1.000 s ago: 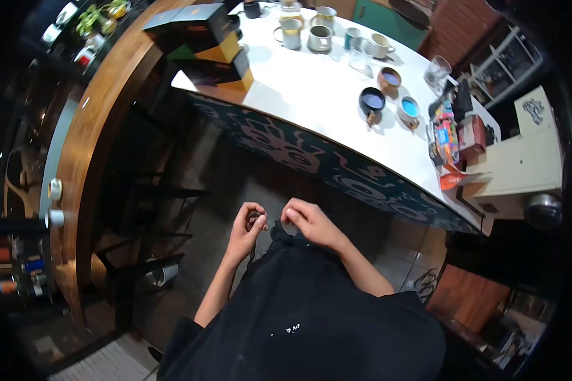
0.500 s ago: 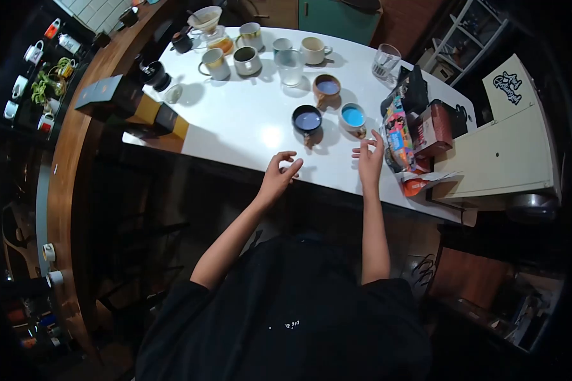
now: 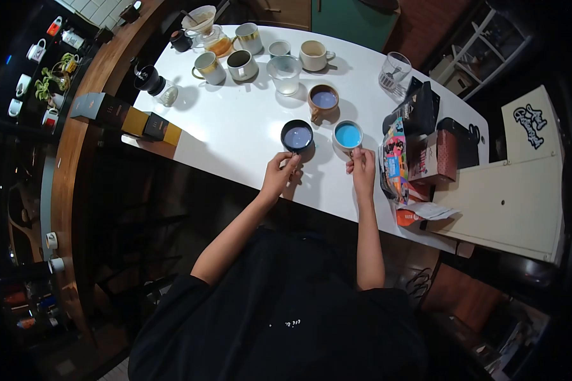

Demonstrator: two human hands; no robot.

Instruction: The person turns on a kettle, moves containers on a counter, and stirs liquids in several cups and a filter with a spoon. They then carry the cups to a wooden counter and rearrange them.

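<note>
My left hand (image 3: 281, 174) is closed on the handle of a dark cup (image 3: 297, 136) with pale purple liquid in it. Just right of it, my right hand (image 3: 362, 166) pinches the handle of a light cup (image 3: 347, 135) that holds bright blue liquid. Both cups are upright near the front of the white table (image 3: 229, 136); whether they touch it is hard to tell. Behind them is a brown cup (image 3: 324, 99), also with purple liquid, its handle towards me.
Several mugs, a glass bowl (image 3: 285, 75) and a coffee dripper (image 3: 199, 20) stand at the back. A tall glass (image 3: 394, 71), a colourful bag (image 3: 395, 159) and a red box (image 3: 434, 157) are on the right. Dark boxes (image 3: 108, 109) and a grinder (image 3: 147, 79) are at left.
Both hands have reached the cup handles and closed on them. The view has shifted slightly, so the table and its objects appear displaced.
</note>
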